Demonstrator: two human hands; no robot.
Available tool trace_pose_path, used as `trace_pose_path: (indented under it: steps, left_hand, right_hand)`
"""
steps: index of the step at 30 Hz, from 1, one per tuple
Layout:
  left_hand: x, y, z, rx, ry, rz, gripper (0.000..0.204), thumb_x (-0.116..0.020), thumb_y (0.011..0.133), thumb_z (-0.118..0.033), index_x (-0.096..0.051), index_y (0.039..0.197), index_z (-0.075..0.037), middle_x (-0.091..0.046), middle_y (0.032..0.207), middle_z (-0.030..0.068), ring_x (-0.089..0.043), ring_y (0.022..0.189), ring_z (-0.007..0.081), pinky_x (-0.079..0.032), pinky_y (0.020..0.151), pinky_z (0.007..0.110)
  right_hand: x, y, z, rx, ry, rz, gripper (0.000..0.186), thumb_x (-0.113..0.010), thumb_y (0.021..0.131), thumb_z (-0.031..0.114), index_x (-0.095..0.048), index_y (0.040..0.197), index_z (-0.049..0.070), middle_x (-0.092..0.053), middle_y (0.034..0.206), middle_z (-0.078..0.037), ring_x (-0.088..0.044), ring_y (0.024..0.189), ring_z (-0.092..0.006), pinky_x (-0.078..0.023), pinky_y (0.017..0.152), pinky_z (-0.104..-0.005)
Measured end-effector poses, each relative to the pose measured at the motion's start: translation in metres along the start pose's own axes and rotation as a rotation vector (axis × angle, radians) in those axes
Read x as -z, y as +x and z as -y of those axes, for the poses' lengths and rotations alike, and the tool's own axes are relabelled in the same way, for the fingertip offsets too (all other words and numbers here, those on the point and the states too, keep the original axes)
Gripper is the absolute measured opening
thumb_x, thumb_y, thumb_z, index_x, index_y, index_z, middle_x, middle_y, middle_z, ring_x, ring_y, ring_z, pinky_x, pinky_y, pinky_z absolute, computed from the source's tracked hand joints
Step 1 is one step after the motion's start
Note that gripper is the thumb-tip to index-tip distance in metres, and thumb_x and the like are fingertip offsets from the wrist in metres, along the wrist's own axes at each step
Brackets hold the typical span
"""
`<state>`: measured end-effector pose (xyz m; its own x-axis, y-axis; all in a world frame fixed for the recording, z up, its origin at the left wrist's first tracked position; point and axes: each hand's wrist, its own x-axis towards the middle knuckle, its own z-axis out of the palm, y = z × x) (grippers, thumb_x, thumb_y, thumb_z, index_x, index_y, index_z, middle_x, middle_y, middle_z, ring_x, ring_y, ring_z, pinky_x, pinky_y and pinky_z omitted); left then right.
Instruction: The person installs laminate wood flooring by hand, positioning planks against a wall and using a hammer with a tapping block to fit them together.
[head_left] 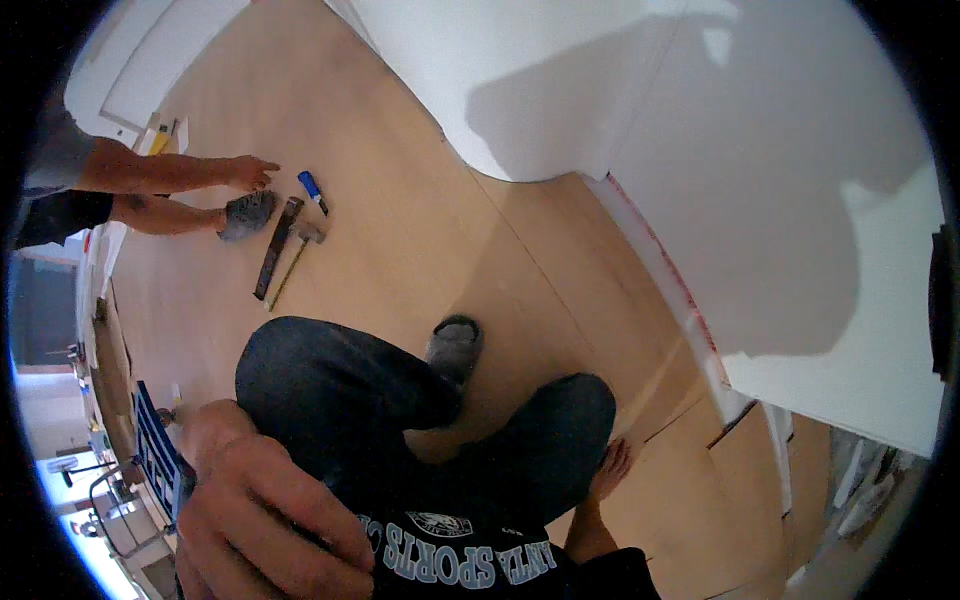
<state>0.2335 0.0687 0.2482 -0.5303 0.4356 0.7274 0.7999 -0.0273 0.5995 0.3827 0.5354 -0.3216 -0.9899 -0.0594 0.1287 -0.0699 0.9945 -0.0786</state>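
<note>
My left hand is raised close in the lower left, its fingers curled together; whatever they may hold is hidden. Low on the right, my right hand rests on the wood-coloured floor beside my knee, fingers stretched out. Ahead on the left lie a hammer, a long dark flat bar next to it, and a blue-handled utility knife. None of these touches my hands.
A co-worker's hand reaches over the floor near the knife, with their grey-covered foot beside the bar. A white wall rises on the right. A dark blue framed thing stands behind my left hand.
</note>
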Motion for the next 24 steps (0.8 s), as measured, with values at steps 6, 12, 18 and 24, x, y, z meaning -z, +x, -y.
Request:
trace_pose_path:
  steps: [6,12,18,24]
  left_hand:
    - [0.013,0.002,0.025,0.049,0.125,-0.039,0.050,-0.065,0.096,-0.023,-0.058,0.136,-0.053,-0.060,0.078,-0.0054,-0.056,0.061,0.0131,-0.047,0.059,0.031]
    - [0.020,0.010,0.036,0.172,0.097,0.018,0.031,-0.064,0.095,-0.022,-0.069,0.122,-0.037,-0.064,0.088,-0.0008,-0.060,0.075,0.0175,-0.049,0.067,0.036]
    - [0.033,0.005,0.068,-0.095,0.108,0.047,0.013,-0.069,0.095,-0.014,-0.074,0.099,-0.025,-0.073,0.079,-0.0059,-0.070,0.068,0.0073,-0.051,0.064,0.021]
    - [0.034,0.001,0.112,-0.012,0.115,0.277,0.006,-0.076,0.092,-0.032,-0.073,0.095,-0.029,-0.068,0.080,-0.0093,-0.063,0.066,0.0049,-0.046,0.062,0.021]
  right_hand:
    - [0.013,0.001,0.013,-0.009,0.125,-0.026,0.047,-0.060,0.101,0.015,-0.051,0.146,0.006,-0.051,0.152,-0.016,-0.048,0.139,-0.0361,-0.036,0.117,-0.0526]
    - [-0.001,-0.007,-0.008,-0.345,0.334,0.179,0.053,-0.057,0.102,0.030,-0.048,0.148,0.006,-0.047,0.156,-0.017,-0.044,0.142,-0.0370,-0.030,0.120,-0.0541]
    - [0.032,0.013,0.025,0.037,0.056,-0.028,0.042,-0.052,0.107,0.022,-0.052,0.146,0.007,-0.050,0.154,-0.012,-0.045,0.142,-0.0300,-0.037,0.118,-0.0445]
    - [0.016,-0.010,-0.017,-0.408,0.575,0.123,0.046,-0.052,0.107,0.024,-0.045,0.151,0.011,-0.051,0.153,-0.012,-0.046,0.141,-0.0316,-0.039,0.117,-0.0434]
